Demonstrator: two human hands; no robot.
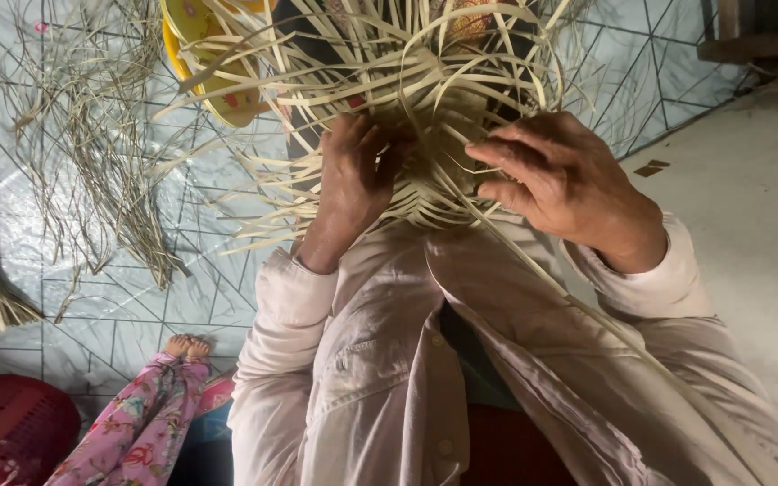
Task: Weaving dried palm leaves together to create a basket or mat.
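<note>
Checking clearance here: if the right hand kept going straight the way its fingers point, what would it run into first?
The right hand points left, so it would likely first meet the woven straw piece its fingertips already touch; beyond that, the left hand.

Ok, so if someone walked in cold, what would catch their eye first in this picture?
First, the half-woven piece of pale flat strips at top centre, loose ends fanning out, with the left hand and right hand gripping it. Next, the tangle of dry fibres spread on the patterned floor sheet at left. Then the flowered pink trouser legs of another person at lower left.
</note>
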